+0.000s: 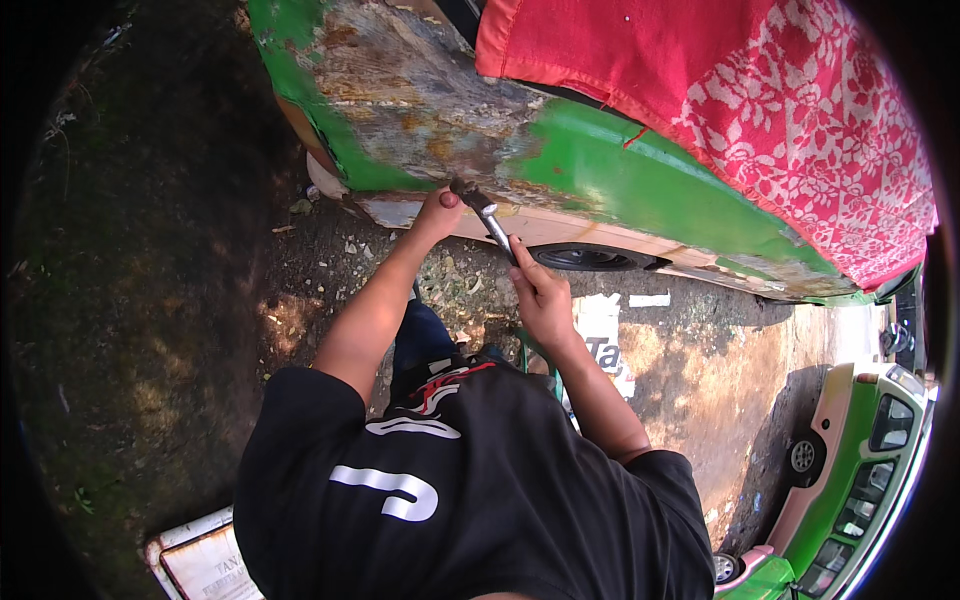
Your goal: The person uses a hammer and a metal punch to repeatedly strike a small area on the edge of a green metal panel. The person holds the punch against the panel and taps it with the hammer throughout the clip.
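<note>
My right hand (545, 300) is closed round the dark grip of a hammer (495, 228) with a shiny metal shaft. The hammer's head (477, 198) is beside my left hand (437, 216), close to the lower side of a vehicle body. My left hand is closed at that lower edge, and what it grips is too small to make out. In front of both hands is the green body panel (600, 165), with a large patch (420, 90) of worn, bare and rusty surface.
A red cloth with white flower pattern (760, 120) drapes over the vehicle's right part. Below the panel is a wheel (585, 257). Rubble and a white printed sheet (598, 330) lie on the ground. A green and white van (850, 490) stands at right; a rusty-edged white panel (205, 560) lies lower left.
</note>
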Demonstrator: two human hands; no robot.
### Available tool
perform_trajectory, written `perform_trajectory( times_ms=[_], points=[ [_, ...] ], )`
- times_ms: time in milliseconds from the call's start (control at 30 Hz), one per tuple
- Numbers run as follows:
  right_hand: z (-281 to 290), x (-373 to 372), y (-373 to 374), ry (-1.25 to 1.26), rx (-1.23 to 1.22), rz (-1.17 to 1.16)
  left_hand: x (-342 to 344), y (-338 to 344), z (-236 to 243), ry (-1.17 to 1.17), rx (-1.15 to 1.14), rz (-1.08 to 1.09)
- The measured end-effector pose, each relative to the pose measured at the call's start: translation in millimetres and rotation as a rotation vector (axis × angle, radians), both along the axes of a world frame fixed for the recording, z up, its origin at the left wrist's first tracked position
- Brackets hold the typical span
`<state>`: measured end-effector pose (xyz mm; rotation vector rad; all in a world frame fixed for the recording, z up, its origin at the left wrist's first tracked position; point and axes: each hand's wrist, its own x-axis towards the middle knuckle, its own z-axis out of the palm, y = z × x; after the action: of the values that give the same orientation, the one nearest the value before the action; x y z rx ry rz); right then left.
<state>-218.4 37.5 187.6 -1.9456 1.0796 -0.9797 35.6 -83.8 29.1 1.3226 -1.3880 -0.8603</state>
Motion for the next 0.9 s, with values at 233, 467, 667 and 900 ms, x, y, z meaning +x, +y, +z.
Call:
perform_trajectory(
  times_ms=[233,467,667,900],
  points=[
    [-13.0,-16.4,-8.6,0.090,0.124,-0.075,-20.8,21.2,39.0,-0.105,0.138,0.030],
    [-43.8,-48.3,3.5,-0.085,0.307,-0.179,-10.6,52.5,13.7,0.137,-0.045,0.031],
    [-56.5,-55.7,10.0,-0.083,0.417,-0.206,-18.8,54.2,4.5,0.310,-0.063,0.076],
    [-57.3,-59.6,10.0,-0.046,0.323,-0.196,-22.7,50.1,3.9,0.378,-0.072,0.051]
  ],
)
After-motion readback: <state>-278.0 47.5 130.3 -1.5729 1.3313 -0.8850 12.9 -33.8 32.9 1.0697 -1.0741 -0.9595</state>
